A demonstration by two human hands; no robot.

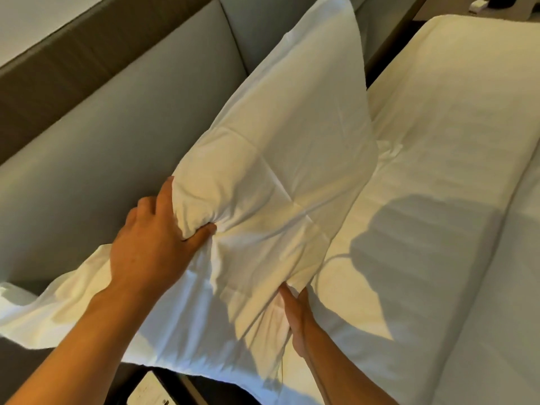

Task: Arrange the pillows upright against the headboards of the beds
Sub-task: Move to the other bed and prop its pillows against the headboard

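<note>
A large white pillow (286,147) stands on its long edge, leaning toward the grey padded headboard (111,147) on the left. My left hand (155,238) grips its upper near corner, thumb pressed into the fabric. My right hand (298,320) holds the pillow's lower near corner from beneath, with its fingers partly hidden by the cloth. The loose open end of the pillowcase (73,305) trails toward the lower left. The bed's white sheet (438,171) lies under and right of the pillow.
A dark wooden ledge (87,54) runs above the headboard. A second mattress edge (520,258) sits at the far right. A white card on a dark nightstand (155,390) shows at the bottom. My shadow falls on the sheet.
</note>
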